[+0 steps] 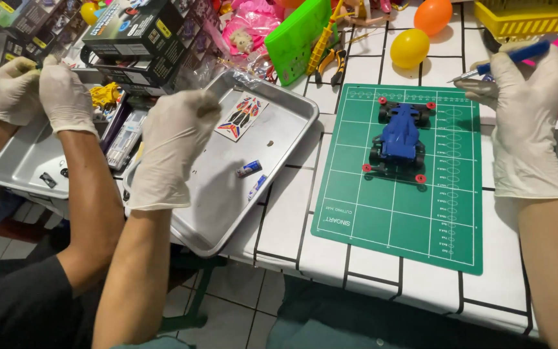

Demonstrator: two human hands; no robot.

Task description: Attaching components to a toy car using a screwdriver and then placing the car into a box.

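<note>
A blue toy race car (400, 139) with red wheel hubs stands on a green cutting mat (389, 220) on the white tiled table. My right hand (527, 123), in a white glove, is raised to the right of the mat and grips a blue-handled screwdriver (508, 59) whose tip points left. My left hand (172, 145), also gloved, hovers with curled fingers over the left part of a metal tray (227, 220). Nothing shows in its grasp. The tray holds a sticker sheet (241, 117) and two small blue-and-silver parts (249, 169).
A co-worker's two gloved hands (40, 94) work over a second metal tray (24, 161) at the left. Dark toy boxes (138, 39), a green plastic case (297, 39), pliers (334, 61), yellow (409, 48) and orange (433, 15) eggs and a yellow basket (527, 18) line the back.
</note>
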